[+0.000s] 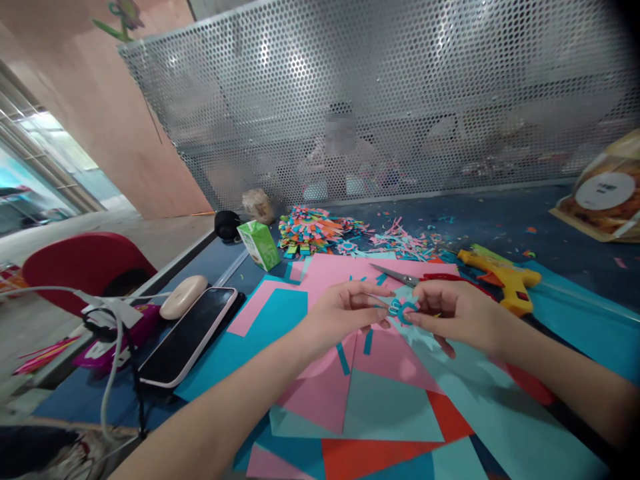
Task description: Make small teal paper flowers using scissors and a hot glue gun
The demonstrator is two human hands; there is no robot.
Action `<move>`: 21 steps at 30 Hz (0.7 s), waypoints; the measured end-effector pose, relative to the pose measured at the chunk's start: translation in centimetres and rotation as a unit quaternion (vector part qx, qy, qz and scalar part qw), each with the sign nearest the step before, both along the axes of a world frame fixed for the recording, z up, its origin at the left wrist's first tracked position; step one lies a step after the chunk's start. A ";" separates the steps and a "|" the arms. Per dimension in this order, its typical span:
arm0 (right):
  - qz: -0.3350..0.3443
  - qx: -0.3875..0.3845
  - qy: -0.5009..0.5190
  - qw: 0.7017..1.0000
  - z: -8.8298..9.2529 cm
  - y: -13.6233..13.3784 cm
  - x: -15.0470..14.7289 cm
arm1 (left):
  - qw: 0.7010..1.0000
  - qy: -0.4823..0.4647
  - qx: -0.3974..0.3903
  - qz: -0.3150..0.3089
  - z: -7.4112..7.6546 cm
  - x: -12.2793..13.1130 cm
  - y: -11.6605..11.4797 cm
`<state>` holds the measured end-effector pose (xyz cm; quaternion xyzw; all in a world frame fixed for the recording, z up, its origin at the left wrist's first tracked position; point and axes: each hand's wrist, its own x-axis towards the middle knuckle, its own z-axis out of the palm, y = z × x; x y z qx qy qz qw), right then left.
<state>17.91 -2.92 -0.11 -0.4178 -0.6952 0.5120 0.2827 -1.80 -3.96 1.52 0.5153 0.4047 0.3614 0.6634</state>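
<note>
In front of me, a small curled blue paper piece (pixel 403 311), with loops at its left side, is held up between both hands. My left hand (pixel 350 308) pinches it from the left, thumb and fingers closed together. From the other side, my right hand (pixel 450 310) grips it between thumb and fingertips. Just behind the right hand lie scissors (pixel 407 279) with red handles, blades pointing left. Below the hands are pink paper sheets (pixel 320 400) with narrow blue strips (pixel 343 359) on top. A pale blue sheet (pixel 395 407) lies partly under them.
A yellow glue gun (pixel 505 275) lies to the right. Behind the sheets stand a fringed paper pile (pixel 307 228), paper scraps (pixel 405 241) and a green carton (pixel 259 245). A phone (pixel 193 337) lies at left. A perforated metal panel (pixel 280 100) closes the back; a person sits beyond.
</note>
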 end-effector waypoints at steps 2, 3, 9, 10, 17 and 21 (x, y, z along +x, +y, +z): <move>-0.002 -0.006 -0.002 1.000 0.1 0.0 0.0 | 1.000 -0.004 0.000 0.000 0.0 0.0 0.0; -0.003 -0.008 -0.003 1.000 0.1 -0.1 -0.1 | 1.000 -0.005 0.001 -0.001 0.0 0.0 0.0; 0.007 -0.005 -0.001 1.000 0.2 -0.2 -0.1 | 1.000 0.020 0.010 -0.010 0.2 -0.1 0.0; 0.009 0.000 0.000 1.000 0.3 -0.2 0.0 | 1.000 0.024 0.009 -0.007 0.2 -0.1 0.0; 0.015 0.014 -0.001 1.000 0.2 -0.1 0.1 | 0.999 0.046 0.003 0.001 0.3 -0.1 -0.1; 0.010 0.006 0.012 1.000 0.3 -0.1 0.0 | 1.000 0.015 -0.005 0.011 0.2 -0.1 -0.1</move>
